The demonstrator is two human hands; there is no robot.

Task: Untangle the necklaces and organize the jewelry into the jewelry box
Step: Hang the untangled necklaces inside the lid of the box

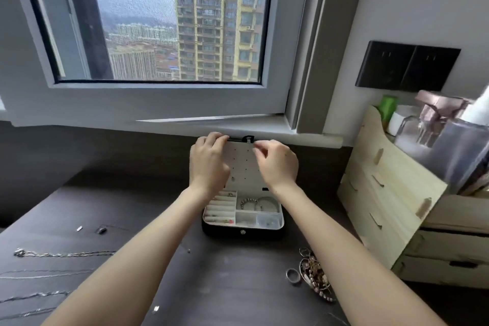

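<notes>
The box [243,231] stood open. The left hand [209,161] gripped the lid [242,167] at its top. The right hand [277,164] curled beside it, but I could not tell what it held.

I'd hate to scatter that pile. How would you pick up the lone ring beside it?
I'd take the ring by its band, from above on its left side: one fingertip in the hole, one outside. It lies flat on the table with the hole up, so no edge sticks out sideways, and the pile sits close on its right.
</notes>
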